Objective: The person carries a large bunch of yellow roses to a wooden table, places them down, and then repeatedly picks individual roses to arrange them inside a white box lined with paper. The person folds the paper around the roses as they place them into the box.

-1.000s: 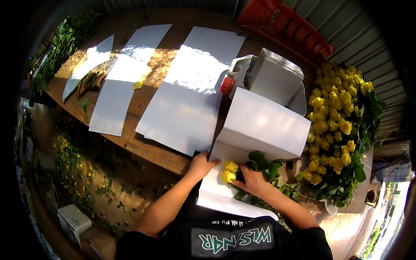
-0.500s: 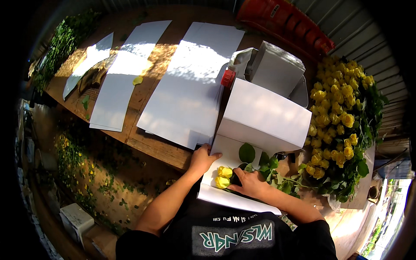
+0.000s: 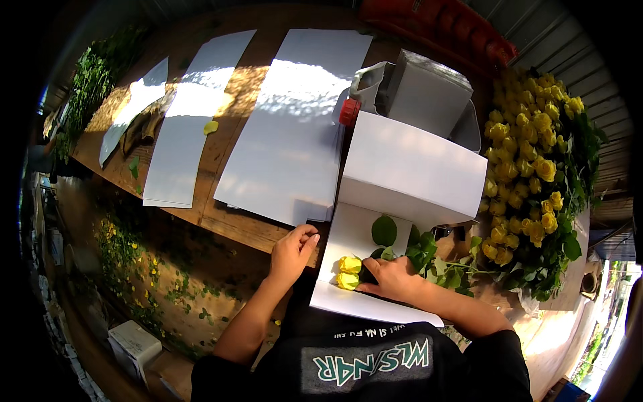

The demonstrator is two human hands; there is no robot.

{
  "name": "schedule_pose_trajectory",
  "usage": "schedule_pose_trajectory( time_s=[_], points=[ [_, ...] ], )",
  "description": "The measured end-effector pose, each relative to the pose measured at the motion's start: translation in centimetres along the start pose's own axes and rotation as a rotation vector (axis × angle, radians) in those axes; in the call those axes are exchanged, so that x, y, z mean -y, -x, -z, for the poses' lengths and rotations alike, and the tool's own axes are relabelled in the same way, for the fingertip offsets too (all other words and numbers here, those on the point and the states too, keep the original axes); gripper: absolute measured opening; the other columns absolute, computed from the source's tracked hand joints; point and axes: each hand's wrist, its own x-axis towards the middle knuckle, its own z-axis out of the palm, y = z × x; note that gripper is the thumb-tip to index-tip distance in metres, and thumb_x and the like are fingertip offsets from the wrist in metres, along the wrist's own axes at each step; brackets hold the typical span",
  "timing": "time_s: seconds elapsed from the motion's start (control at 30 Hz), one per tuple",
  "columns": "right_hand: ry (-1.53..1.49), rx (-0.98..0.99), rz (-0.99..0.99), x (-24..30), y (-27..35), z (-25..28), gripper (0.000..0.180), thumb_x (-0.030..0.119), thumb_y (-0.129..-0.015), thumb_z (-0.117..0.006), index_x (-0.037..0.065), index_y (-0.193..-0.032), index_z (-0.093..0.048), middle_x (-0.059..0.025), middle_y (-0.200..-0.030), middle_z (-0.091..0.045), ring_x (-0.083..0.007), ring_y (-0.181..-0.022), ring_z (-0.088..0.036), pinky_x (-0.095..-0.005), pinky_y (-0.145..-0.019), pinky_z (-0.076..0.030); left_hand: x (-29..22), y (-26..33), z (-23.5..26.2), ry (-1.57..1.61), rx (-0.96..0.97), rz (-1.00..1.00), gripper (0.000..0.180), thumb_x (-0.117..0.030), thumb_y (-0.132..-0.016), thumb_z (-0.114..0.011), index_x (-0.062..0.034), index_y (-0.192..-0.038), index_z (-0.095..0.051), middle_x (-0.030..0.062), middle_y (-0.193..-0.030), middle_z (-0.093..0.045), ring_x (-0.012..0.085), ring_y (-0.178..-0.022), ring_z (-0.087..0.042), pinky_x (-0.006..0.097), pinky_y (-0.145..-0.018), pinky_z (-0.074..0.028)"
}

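Note:
Two yellow roses (image 3: 348, 273) lie side by side on the folded white paper sheet (image 3: 345, 228), heads pointing left. My right hand (image 3: 395, 279) is closed round their stems just behind the heads. Their leafy green stems (image 3: 462, 268) trail out to the right beyond my wrist. My left hand (image 3: 293, 253) hangs in the air off the sheet's left edge, fingers curled together near the thumb with nothing visible in them. The sheet's far part rises as an upright flap, and its near edge is turned up against my shirt.
A large heap of yellow roses (image 3: 529, 161) lies at the right. Behind the flap stand a grey box-shaped container (image 3: 429, 94) and a jug with a red cap (image 3: 349, 112). Flat white sheets (image 3: 268, 147) cover the wooden table's left part. Fallen leaves and petals (image 3: 134, 261) litter the floor.
My left hand has let go of the paper's left edge and drawn back to the left. My right hand stays on the roses. The view has shifted slightly.

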Motion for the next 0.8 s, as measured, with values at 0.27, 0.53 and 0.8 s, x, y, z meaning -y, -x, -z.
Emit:
schedule_pose_trajectory(
  time_s=[0.27, 0.53, 0.8],
  points=[
    [-0.043, -0.037, -0.019, -0.1, 0.1, 0.6, 0.045, 0.045, -0.074, -0.055, 0.003, -0.090, -0.048, -0.0126, -0.079, -0.060, -0.0298, -0.066, -0.060, -0.0397, -0.054, -0.046, -2.0, -0.1, 0.1, 0.048, 0.261, -0.276, 0.020, -0.019, -0.073, -0.064, -0.0067, -0.089, -0.059, 0.0063, -0.076, -0.058, 0.0157, -0.059, -0.053, 0.025, -0.054, -0.042],
    [0.042, -0.118, 0.040, -2.4, -0.1, 0.5, 0.052, 0.050, -0.074, -0.052, 0.003, -0.096, -0.051, -0.0108, -0.074, -0.059, -0.0288, -0.059, -0.059, -0.0395, -0.051, -0.045, -3.0, -3.2, -3.1, -0.125, 0.690, -0.398, 0.046, -0.032, -0.061, -0.071, -0.0113, -0.099, -0.058, 0.0031, -0.104, -0.056, 0.0217, -0.088, -0.056, 0.029, -0.075, -0.045],
    [-0.130, -0.080, 0.031, -4.7, 0.9, 3.9, 0.052, 0.039, -0.074, -0.059, 0.003, -0.108, -0.045, -0.0098, -0.065, -0.058, -0.0310, -0.061, -0.058, -0.0376, -0.053, -0.046, -3.5, -4.3, -3.7, -0.114, 0.717, -0.300, 0.045, -0.030, -0.058, -0.074, -0.0102, -0.096, -0.060, 0.0019, -0.100, -0.058, 0.0142, -0.067, -0.056, 0.024, -0.063, -0.046]
  ],
)
